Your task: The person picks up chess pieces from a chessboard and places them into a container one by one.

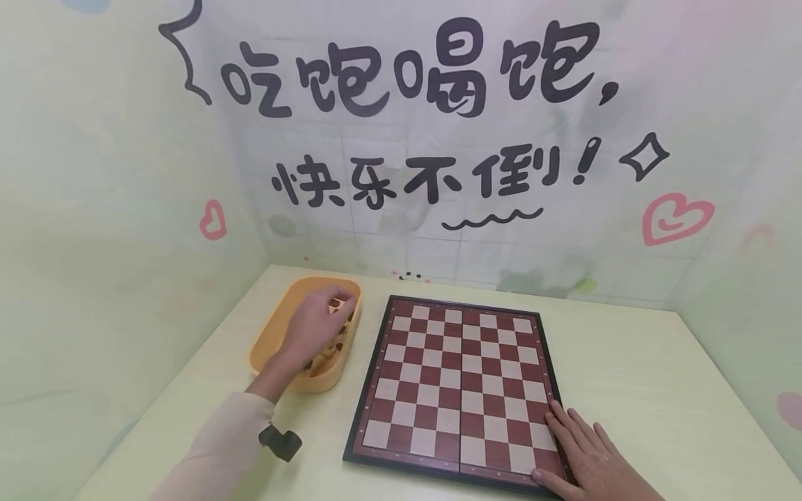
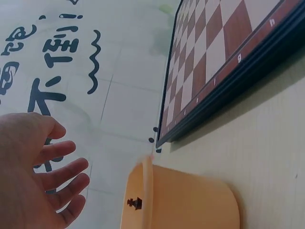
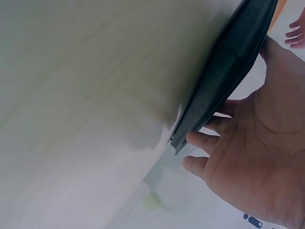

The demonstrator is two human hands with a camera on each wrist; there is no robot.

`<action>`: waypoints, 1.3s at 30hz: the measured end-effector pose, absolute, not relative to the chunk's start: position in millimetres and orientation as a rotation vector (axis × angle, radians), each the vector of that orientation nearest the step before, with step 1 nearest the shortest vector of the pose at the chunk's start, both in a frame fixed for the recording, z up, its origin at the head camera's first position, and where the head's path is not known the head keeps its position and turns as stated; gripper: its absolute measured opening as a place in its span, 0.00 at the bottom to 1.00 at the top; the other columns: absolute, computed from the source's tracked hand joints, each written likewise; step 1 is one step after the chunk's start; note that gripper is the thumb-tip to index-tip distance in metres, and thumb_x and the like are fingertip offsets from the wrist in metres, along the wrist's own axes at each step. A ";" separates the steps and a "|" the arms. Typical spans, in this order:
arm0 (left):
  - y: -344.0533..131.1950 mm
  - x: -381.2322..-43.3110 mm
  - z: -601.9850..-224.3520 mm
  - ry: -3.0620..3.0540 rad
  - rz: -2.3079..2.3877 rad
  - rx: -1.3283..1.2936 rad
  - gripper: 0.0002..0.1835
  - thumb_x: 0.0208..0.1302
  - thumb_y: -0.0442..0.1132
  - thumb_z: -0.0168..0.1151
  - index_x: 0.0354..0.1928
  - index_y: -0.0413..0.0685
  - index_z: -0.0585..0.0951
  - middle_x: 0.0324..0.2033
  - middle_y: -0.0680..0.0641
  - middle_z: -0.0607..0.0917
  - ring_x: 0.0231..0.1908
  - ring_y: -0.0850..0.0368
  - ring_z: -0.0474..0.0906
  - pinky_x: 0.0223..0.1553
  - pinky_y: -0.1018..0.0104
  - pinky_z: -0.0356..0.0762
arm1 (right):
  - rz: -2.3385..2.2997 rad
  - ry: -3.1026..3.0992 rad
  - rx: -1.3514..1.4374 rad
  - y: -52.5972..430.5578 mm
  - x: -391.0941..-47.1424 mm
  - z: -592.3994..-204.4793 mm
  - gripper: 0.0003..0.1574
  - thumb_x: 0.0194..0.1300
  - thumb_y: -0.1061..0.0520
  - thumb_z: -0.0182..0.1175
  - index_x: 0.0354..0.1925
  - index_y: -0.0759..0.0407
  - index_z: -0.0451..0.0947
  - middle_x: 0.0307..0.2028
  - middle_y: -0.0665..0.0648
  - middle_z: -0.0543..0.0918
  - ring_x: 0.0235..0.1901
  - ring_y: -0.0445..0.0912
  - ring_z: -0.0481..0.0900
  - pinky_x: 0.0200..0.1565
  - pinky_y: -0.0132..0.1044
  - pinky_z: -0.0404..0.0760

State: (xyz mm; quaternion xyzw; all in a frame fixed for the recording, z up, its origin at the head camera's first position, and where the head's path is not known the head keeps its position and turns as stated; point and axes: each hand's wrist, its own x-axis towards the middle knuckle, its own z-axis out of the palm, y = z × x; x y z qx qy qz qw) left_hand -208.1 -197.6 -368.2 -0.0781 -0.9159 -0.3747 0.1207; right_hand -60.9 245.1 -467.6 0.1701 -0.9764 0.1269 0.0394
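My left hand [image 1: 316, 320] hovers over an orange plastic box [image 1: 266, 344], its fingers loosely bent. No object shows between those fingers in the left wrist view, where the hand [image 2: 45, 171] is spread beside the box wall [image 2: 195, 198]. Dark and light chess pieces [image 1: 339, 346] lie along the box's right part, partly covered by the hand. A dark chess piece [image 2: 135, 203] shows inside the box. My right hand [image 1: 595, 456] rests on the lower right edge of a red-and-white chessboard [image 1: 451, 390], fingers straight, fingertips on its border.
The pale table [image 1: 639, 390] carries the box on the left and the board in the middle. A decorated wall sheet [image 1: 401, 257] with large characters rises behind the table, and more sheeting stands at both sides. A black strap [image 1: 280, 443] hangs at the left wrist.
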 end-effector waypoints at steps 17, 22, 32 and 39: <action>-169.0 -177.8 -382.3 -2.740 -0.919 -0.334 0.14 0.72 0.49 0.60 0.49 0.51 0.87 0.50 0.48 0.86 0.47 0.47 0.80 0.44 0.49 0.79 | 0.391 -2.993 0.521 244.0 -60.0 -467.3 0.58 0.59 0.26 0.65 0.69 0.67 0.70 0.70 0.66 0.67 0.67 0.67 0.66 0.60 0.71 0.65; -162.9 -170.3 -379.2 -2.716 -0.849 -0.397 0.11 0.71 0.49 0.62 0.46 0.52 0.87 0.47 0.50 0.86 0.48 0.50 0.80 0.47 0.49 0.79 | 0.406 -3.016 0.510 243.9 -60.8 -467.0 0.58 0.59 0.26 0.65 0.69 0.67 0.69 0.70 0.66 0.67 0.67 0.68 0.65 0.60 0.71 0.65; -154.9 -158.9 -380.3 -2.692 -0.775 -0.449 0.05 0.69 0.47 0.64 0.40 0.59 0.87 0.45 0.56 0.86 0.50 0.53 0.81 0.51 0.51 0.78 | 0.358 -3.003 0.550 243.9 -61.6 -464.9 0.59 0.60 0.25 0.64 0.69 0.68 0.69 0.70 0.65 0.66 0.66 0.62 0.68 0.57 0.59 0.76; -151.1 -155.1 -381.5 -2.628 -0.711 -0.543 0.05 0.68 0.45 0.65 0.39 0.56 0.86 0.43 0.53 0.86 0.47 0.52 0.82 0.47 0.52 0.81 | 0.330 -3.011 0.556 242.8 -62.2 -462.8 0.60 0.60 0.24 0.63 0.70 0.68 0.68 0.71 0.65 0.65 0.65 0.60 0.69 0.56 0.57 0.77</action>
